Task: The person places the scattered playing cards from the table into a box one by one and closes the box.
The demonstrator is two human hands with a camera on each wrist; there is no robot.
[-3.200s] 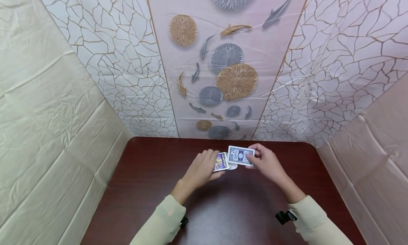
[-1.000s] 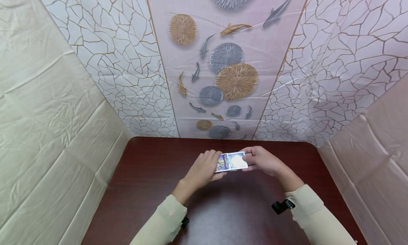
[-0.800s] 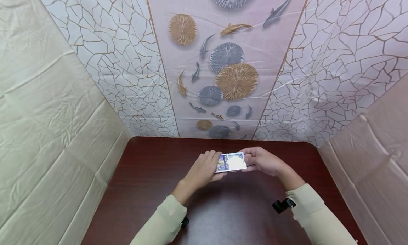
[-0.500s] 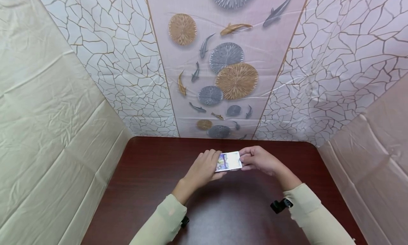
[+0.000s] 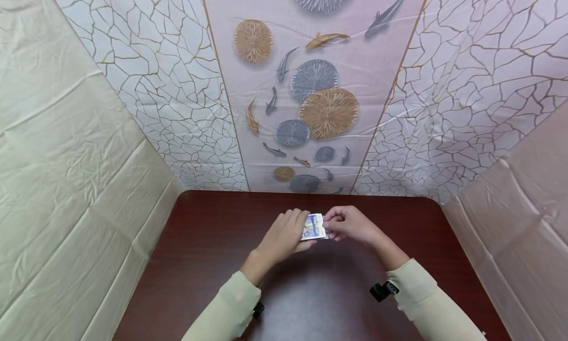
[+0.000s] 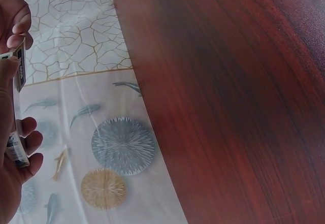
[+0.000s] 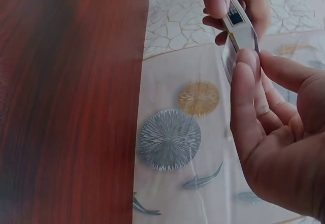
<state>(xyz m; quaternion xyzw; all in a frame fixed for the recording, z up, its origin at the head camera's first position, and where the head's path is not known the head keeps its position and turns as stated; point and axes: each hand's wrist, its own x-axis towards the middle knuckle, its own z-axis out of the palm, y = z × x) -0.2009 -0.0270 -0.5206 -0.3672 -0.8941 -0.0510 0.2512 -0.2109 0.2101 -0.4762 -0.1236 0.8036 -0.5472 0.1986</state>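
My left hand [image 5: 281, 233] grips a playing card box [image 5: 313, 226], with its purple and yellow printed face upward above the table. Fingers curl round its far side and the thumb lies along the near side. At the open right end of the box, my right hand [image 5: 355, 226] pinches with thumb and bent fingers. A clear-looking flap [image 7: 229, 64] sticks out beside those fingertips in the right wrist view. The deck of cards is mostly hidden inside the box. In the left wrist view, only the edge of the box [image 6: 18, 150] shows at the left.
A dark red-brown wooden table [image 5: 213, 262] lies under both hands. Behind it hangs a cloth [image 5: 288, 99] printed with fish and round shapes. Pale cloth walls stand at the left [image 5: 88, 198] and right. A small black camera [image 5: 383, 290] sits on the right wrist.
The blue-backed deck, at first held apart by my right hand, has slid leftward into the box. My right hand has followed to the box's end. My left hand has stayed nearly still.
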